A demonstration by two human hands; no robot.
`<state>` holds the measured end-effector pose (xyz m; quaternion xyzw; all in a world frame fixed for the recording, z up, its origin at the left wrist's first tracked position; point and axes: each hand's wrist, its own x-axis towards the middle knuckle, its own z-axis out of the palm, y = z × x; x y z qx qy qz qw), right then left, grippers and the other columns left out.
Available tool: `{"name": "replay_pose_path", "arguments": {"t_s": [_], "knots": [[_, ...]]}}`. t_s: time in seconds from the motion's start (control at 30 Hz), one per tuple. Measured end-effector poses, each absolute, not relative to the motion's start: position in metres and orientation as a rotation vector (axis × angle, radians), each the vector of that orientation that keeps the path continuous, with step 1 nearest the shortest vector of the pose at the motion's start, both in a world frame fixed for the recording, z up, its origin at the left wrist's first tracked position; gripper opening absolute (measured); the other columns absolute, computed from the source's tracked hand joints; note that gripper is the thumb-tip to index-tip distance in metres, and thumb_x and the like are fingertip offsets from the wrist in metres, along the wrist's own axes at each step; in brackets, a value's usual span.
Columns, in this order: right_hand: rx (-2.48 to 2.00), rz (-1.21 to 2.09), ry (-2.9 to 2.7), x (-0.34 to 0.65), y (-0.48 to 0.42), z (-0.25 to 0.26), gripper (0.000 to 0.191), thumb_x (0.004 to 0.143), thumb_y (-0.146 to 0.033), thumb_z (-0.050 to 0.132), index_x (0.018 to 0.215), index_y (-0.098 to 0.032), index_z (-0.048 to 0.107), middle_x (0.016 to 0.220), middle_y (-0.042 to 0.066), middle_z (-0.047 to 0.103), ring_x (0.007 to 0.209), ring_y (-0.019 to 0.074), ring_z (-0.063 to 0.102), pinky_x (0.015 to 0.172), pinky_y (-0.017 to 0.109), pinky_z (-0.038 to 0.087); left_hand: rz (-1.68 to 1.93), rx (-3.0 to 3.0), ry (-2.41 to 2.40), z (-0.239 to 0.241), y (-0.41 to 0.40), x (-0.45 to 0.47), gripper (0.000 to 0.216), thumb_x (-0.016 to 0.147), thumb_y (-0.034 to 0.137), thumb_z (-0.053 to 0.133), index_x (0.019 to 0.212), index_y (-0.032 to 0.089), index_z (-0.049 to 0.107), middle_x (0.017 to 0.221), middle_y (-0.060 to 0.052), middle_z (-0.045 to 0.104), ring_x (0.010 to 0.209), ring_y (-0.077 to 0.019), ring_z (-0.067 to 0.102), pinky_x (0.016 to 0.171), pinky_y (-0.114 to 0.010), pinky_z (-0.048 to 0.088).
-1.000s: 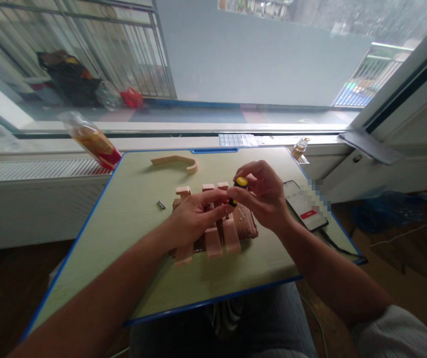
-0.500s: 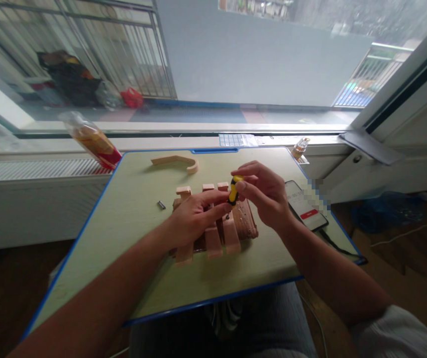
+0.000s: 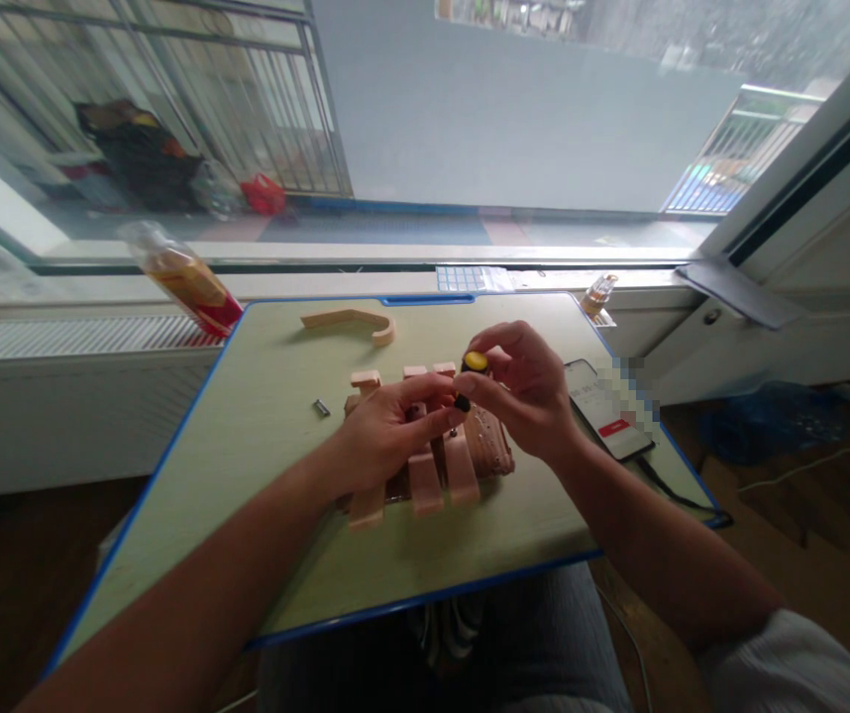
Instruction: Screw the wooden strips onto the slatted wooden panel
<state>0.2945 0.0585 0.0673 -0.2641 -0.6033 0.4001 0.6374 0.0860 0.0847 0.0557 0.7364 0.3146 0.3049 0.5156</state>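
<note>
A stubby yellow-and-black screwdriver [image 3: 477,361] stands nearly upright over a brown wooden piece [image 3: 490,441]. My right hand [image 3: 525,391] is closed around its handle. At the tool's black lower end, the thumb and forefinger of my left hand [image 3: 387,431] pinch in from the left, and its palm lies over the wood. Several pale wooden strips [image 3: 462,470] cross the brown piece, with their far ends curled up. A small dark screw head shows on the right strip, just below the screwdriver. The screwdriver's tip is hidden by my fingers.
A loose curved wooden strip [image 3: 351,319] lies at the back of the table [image 3: 283,564]. A small metal cylinder [image 3: 322,407] is left of the work. A phone [image 3: 607,411] with a strap rests at the right. Bottles [image 3: 191,282] stand beyond the table's back corners.
My right fingers have turned and shifted on the screwdriver, so its yellow end cap now faces me more. My left hand and the wooden pieces have stayed in place.
</note>
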Motion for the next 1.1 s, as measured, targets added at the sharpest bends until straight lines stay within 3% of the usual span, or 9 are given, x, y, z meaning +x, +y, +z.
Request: {"name": "replay_pose_path", "arguments": {"t_s": [0.13, 0.4, 0.6, 0.7, 0.87, 1.1], "knots": [[-0.624, 0.939, -1.426, 0.301, 0.057, 0.073, 0.026, 0.098, -0.033, 0.081, 0.123, -0.027, 0.083, 0.108, 0.003, 0.070, 0.074, 0.0114, 0.064, 0.062, 0.029, 0.052, 0.721, 1.794, 0.724, 0.060, 0.085, 0.085, 0.039, 0.102, 0.051, 0.075, 0.131, 0.026, 0.083, 0.115, -0.006, 0.081, 0.102, -0.0233, 0.074, 0.089, -0.031, 0.058], [-0.614, 0.904, -1.406, 0.299, 0.057, 0.077, 0.015, 0.098, -0.030, 0.081, 0.111, -0.024, 0.084, 0.107, 0.002, 0.068, 0.072, 0.0095, 0.066, 0.060, 0.027, 0.052, 0.719, 1.811, 0.674, 0.068, 0.084, 0.088, 0.037, 0.105, 0.050, 0.071, 0.129, 0.024, 0.083, 0.127, -0.008, 0.081, 0.117, -0.0275, 0.074, 0.104, -0.036, 0.055], [-0.613, 0.910, -1.358, 0.296, 0.060, 0.070, 0.024, 0.091, -0.031, 0.090, 0.102, -0.025, 0.069, 0.103, 0.000, 0.066, 0.074, 0.0109, 0.059, 0.061, 0.029, 0.048, 0.727, 1.767, 0.722, 0.069, 0.081, 0.090, 0.034, 0.101, 0.050, 0.075, 0.116, 0.020, 0.083, 0.105, -0.005, 0.080, 0.097, -0.0213, 0.072, 0.087, -0.031, 0.057], [-0.590, 0.888, -1.358, 0.293, 0.061, 0.067, 0.029, 0.089, -0.030, 0.092, 0.100, -0.027, 0.065, 0.105, 0.000, 0.064, 0.077, 0.0117, 0.058, 0.064, 0.031, 0.049, 0.762, 1.716, 0.724, 0.064, 0.081, 0.091, 0.034, 0.097, 0.049, 0.082, 0.116, 0.020, 0.081, 0.106, -0.004, 0.079, 0.089, -0.0175, 0.070, 0.080, -0.027, 0.056], [-0.612, 0.883, -1.357, 0.293, 0.059, 0.067, 0.032, 0.086, -0.031, 0.094, 0.102, -0.027, 0.066, 0.102, 0.000, 0.066, 0.080, 0.0133, 0.059, 0.063, 0.030, 0.050, 0.766, 1.709, 0.741, 0.057, 0.083, 0.089, 0.041, 0.097, 0.051, 0.082, 0.126, 0.022, 0.081, 0.116, -0.006, 0.080, 0.095, -0.0203, 0.072, 0.083, -0.029, 0.057], [-0.677, 0.947, -1.421, 0.299, 0.055, 0.074, 0.028, 0.098, -0.043, 0.080, 0.120, -0.026, 0.082, 0.107, 0.003, 0.069, 0.074, 0.0122, 0.062, 0.061, 0.028, 0.052, 0.714, 1.752, 0.690, 0.061, 0.085, 0.086, 0.044, 0.101, 0.052, 0.076, 0.134, 0.024, 0.082, 0.111, -0.007, 0.083, 0.100, -0.0247, 0.075, 0.091, -0.032, 0.059]]}}
